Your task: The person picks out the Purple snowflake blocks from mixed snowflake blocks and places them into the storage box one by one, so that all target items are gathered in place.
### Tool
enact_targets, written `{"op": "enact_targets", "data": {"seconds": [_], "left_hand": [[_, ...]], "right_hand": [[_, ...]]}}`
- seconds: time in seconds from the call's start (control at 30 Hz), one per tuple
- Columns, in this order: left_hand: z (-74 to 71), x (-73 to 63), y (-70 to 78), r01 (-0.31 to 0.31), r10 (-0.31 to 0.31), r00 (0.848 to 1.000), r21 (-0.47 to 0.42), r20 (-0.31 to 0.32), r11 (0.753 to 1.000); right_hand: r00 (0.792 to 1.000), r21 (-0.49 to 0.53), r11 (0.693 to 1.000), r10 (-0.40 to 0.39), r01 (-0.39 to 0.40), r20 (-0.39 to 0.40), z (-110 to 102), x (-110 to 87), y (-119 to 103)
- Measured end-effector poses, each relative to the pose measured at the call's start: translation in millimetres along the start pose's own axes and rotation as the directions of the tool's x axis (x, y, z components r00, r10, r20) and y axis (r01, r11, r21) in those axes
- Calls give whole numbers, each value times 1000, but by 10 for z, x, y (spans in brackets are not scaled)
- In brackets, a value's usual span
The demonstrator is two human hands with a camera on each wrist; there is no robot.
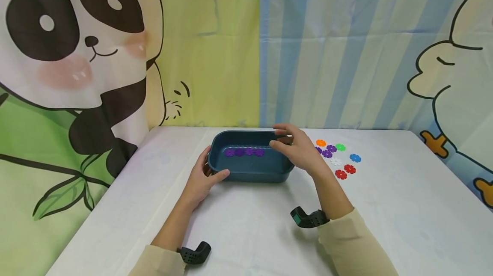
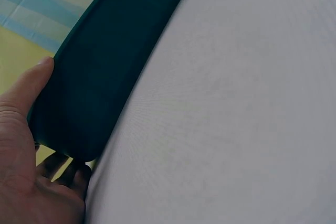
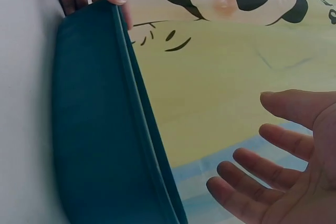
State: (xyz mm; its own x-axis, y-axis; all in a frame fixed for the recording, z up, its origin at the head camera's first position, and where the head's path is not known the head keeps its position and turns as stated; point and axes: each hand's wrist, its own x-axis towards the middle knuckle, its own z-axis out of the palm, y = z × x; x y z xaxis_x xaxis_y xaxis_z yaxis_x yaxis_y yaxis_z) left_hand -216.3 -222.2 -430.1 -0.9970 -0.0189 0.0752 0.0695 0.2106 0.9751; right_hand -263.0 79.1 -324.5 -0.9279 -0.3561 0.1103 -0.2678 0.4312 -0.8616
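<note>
A dark teal rectangular bin (image 1: 252, 176) stands on the white-covered table, with several purple flower-shaped discs (image 1: 249, 151) in a row inside it. My left hand (image 1: 201, 181) holds the bin's left end. In the left wrist view its thumb (image 2: 34, 85) presses the rim and its fingers bend round the bin's end near the base. Over the bin's right end hovers my right hand (image 1: 298, 147). Seen from the right wrist, that hand (image 3: 286, 169) has loosely spread fingers, apart from the bin, and nothing in them.
Loose flower-shaped discs lie on the table right of the bin: orange (image 1: 321, 143), green (image 1: 340, 147), blue (image 1: 355, 158), white (image 1: 336, 161), red (image 1: 349, 169) and purple (image 1: 327, 154). A printed curtain (image 1: 215, 53) hangs behind the table's back edge.
</note>
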Motion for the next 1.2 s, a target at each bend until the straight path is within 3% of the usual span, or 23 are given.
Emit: {"op": "enact_targets", "data": {"seconds": [0.3,1.2], "left_hand": [[-2,4,2,2,-2,1000,6,3,1000],[-8,9,-4,8,-8,1000,-2,6,1000]], "right_hand": [[989,-34,993,-113,110,-92,-72,-34,-38],[948,-22,983,-181,182,-263,-357,-163,-81]]}}
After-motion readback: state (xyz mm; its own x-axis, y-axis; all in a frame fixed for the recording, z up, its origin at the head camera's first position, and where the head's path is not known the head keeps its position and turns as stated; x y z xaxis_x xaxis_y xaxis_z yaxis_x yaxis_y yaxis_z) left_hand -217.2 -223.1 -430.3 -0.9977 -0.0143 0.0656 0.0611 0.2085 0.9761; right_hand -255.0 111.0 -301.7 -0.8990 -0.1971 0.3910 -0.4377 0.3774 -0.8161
